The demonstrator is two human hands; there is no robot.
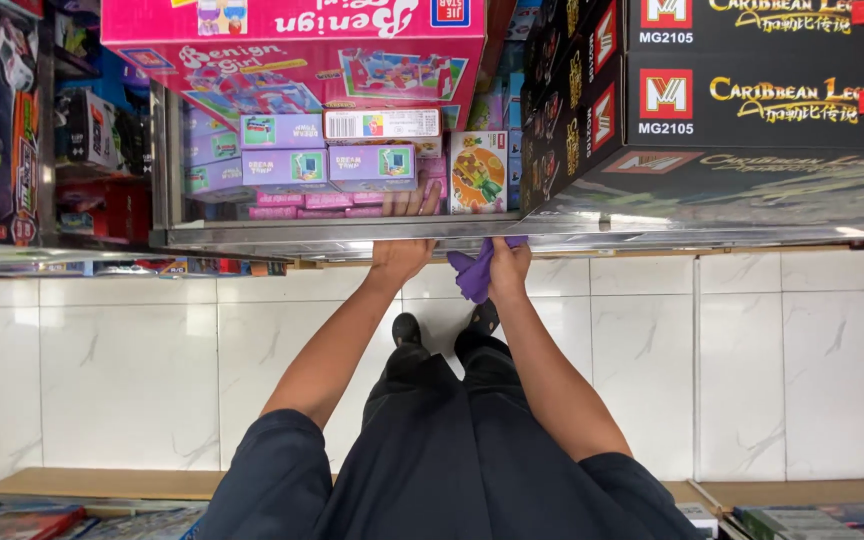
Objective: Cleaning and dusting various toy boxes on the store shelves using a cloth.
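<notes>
My left hand (404,248) reaches over the metal shelf edge (252,236). Its fingertips rest against a row of small pink boxes (332,201), below lilac toy boxes (372,163). It grips nothing that I can see. My right hand (508,268) is closed on a purple cloth (472,272) and presses it against the shelf's front edge, just right of my left hand. The whole scene appears upside down, with my dark trousers and black shoes (407,328) between my arms.
A big pink toy box (292,40) and black boxes (752,90) fill the shelf. An orange-and-green box (478,172) stands beside my fingers. White floor tiles (102,370) lie around my feet. A wooden ledge (102,484) with books runs along the bottom.
</notes>
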